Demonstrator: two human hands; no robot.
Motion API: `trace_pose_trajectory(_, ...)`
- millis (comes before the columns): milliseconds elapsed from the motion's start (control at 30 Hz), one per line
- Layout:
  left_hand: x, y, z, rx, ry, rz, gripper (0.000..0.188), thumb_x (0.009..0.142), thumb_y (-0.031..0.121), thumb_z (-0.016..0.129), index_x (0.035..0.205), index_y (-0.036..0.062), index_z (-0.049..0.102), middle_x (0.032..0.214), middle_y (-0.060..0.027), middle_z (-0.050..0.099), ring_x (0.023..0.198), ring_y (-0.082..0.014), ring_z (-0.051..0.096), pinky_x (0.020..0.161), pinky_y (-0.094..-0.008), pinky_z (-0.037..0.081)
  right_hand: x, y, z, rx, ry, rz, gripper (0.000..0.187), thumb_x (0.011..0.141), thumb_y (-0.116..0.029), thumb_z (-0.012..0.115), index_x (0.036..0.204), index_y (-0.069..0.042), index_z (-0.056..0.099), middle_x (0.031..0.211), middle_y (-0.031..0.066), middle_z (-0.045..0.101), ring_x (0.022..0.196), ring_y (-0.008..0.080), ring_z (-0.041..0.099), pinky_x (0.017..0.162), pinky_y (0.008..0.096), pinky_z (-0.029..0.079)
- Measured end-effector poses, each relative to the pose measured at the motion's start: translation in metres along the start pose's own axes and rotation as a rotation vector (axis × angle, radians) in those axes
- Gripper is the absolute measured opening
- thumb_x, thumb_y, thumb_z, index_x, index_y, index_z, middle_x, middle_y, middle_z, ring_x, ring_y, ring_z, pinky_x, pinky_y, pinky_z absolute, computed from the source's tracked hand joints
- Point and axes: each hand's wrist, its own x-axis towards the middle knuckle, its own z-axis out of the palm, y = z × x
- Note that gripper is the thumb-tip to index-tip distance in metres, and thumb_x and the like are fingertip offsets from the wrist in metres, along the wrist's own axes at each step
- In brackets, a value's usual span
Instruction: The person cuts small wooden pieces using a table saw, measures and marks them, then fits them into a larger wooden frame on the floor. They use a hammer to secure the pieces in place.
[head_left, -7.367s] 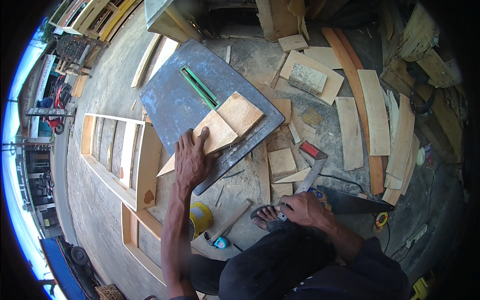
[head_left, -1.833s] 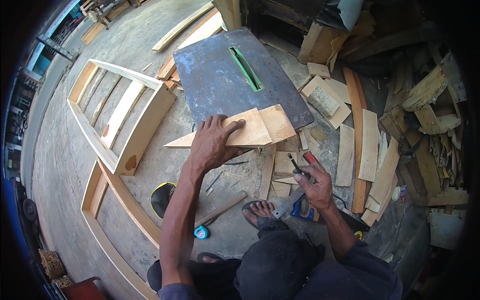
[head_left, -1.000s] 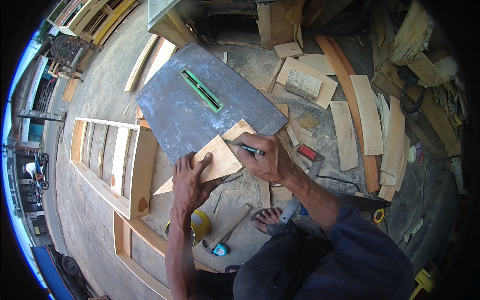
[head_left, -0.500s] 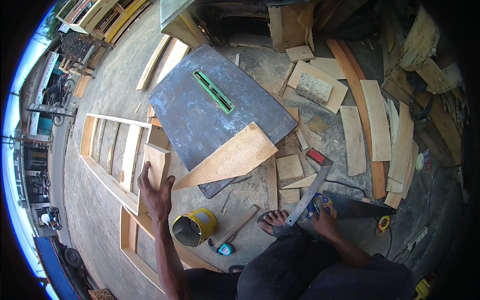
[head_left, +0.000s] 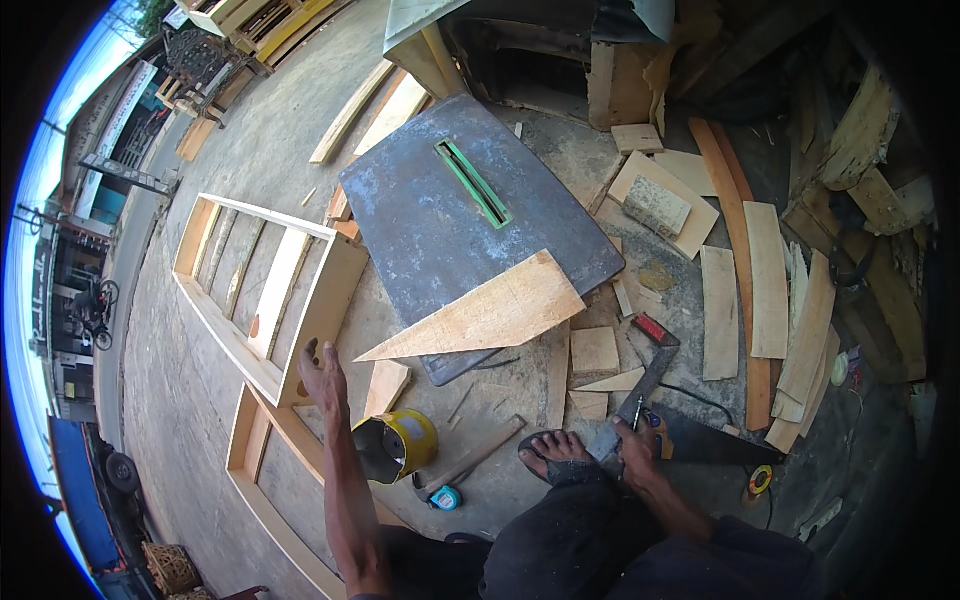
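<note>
Left fingers (head_left: 311, 366) spread, right fingers (head_left: 626, 434) holding a pen (head_left: 639, 405) — a yellow bucket (head_left: 423, 438), contents unclear, sits between.

Left hand (head_left: 323, 375) and right hand (head_left: 635, 445): bare, forearms likewise uncovered. Right sleeve (head_left: 735, 545): dark navy cloth, loose, ending below the elbow area. Trousers (head_left: 560, 535): near-black, loose-cut, creased — pale dust specks over the knee, heavier greyish soiling toward the cuff (head_left: 580, 475). Footwear: dark open sandal (head_left: 537, 440) — toes exposed.
</note>
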Motion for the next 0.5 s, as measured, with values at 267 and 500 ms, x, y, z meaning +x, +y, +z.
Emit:
trace_pose_trajectory(267,-0.168,0.226,-0.125,-0.787,0.107,0.892,0.042,0.109,0.029,0.055,0.147,0.0120,0.051,0.130,-0.0158,0.064,0.119,-0.0290,0.065,0.101,-0.0498,0.055,-0.053,-0.107,-0.013,0.008,-0.075,-0.382,0.024,0.109,-0.018,0.060,0.124,0.000,0.060,0.100,0.0012,0.063,0.082,0.0075,0.055,0.069,0.0265,0.047)
trace_pose_trajectory(500,-0.157,0.229,-0.091,-0.627,-0.030,0.916,0.026,0.101,0.023,0.067,0.124,0.0102,0.070,0.127,-0.0169,0.064,0.116,-0.0309,0.065,0.096,-0.0470,0.055,-0.064,-0.144,0.056,-0.214,-0.592,-0.522,0.028,0.110,-0.030,0.060,0.109,-0.002,0.062,0.089,0.0056,0.066,0.082,0.0117,0.059,0.075,0.0301,0.048)
